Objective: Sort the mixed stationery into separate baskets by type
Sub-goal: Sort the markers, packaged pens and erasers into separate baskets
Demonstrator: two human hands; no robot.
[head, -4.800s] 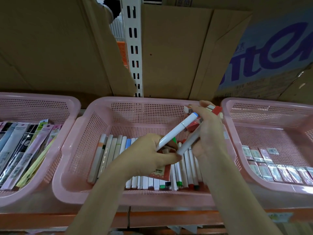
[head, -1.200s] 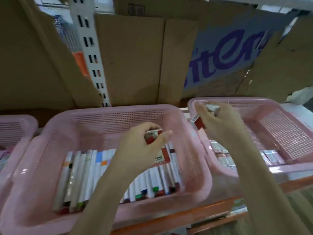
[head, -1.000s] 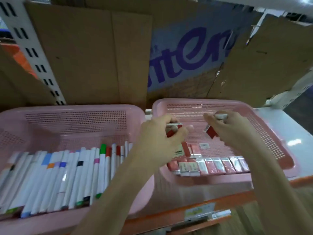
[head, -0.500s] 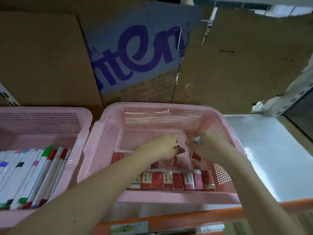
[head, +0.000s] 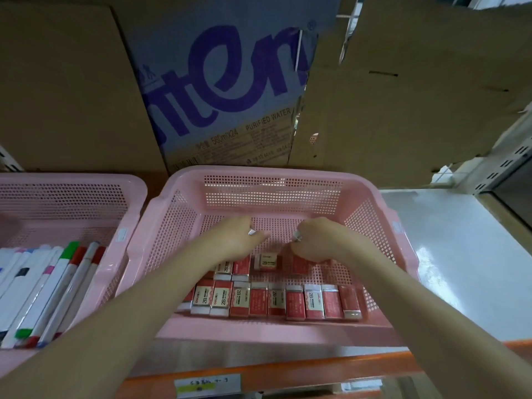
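Both hands reach into the pink basket (head: 184, 214) at frame centre: left hand (head: 236, 237) and right hand (head: 313, 240) each pinch an eraser (mostly hidden) above the eraser rows (head: 267, 300).

Single head-worn wide-angle view, looking forward and steeply down from close above a pink perforated plastic basket (head: 184, 226) on an orange-edged metal shelf (head: 288, 367); brown cardboard boxes (head: 403, 96) fill the upper frame.
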